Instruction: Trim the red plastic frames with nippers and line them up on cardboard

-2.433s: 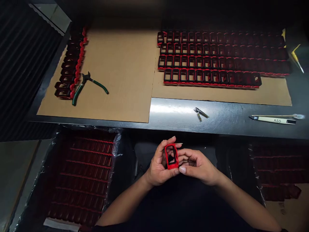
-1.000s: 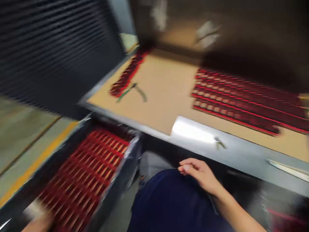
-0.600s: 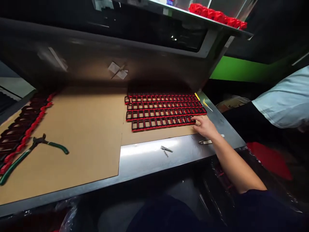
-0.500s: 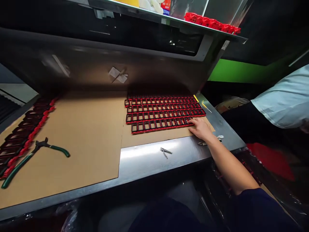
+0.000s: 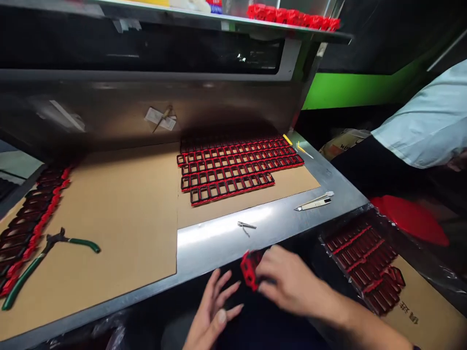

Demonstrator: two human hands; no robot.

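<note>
My right hand (image 5: 288, 279) is closed around a red and black plastic frame (image 5: 250, 271), held just in front of the table's front edge. Part of that frame is hidden behind my fingers. To its left my left hand (image 5: 217, 308) is open, fingers spread, apart from the frame. Beyond them, several rows of similar red and black frames (image 5: 228, 170) stand on cardboard; the nearest row ends short of the row behind it. Small metal nail clippers (image 5: 247, 225) lie on the bare metal of the tabletop (image 5: 209, 243).
Green-handled pliers (image 5: 51, 243) lie on cardboard (image 5: 134, 194), beside another row of frames (image 5: 36, 214). Tweezers (image 5: 314, 201) rest at the table's right. A lined box (image 5: 419, 282) with more frames stands lower right, near a red stool (image 5: 408, 218). A person's sleeve (image 5: 430, 116) is at right.
My right hand has left the front row's right end and come back toward me with a frame. That row is shorter now. My left hand has come into view.
</note>
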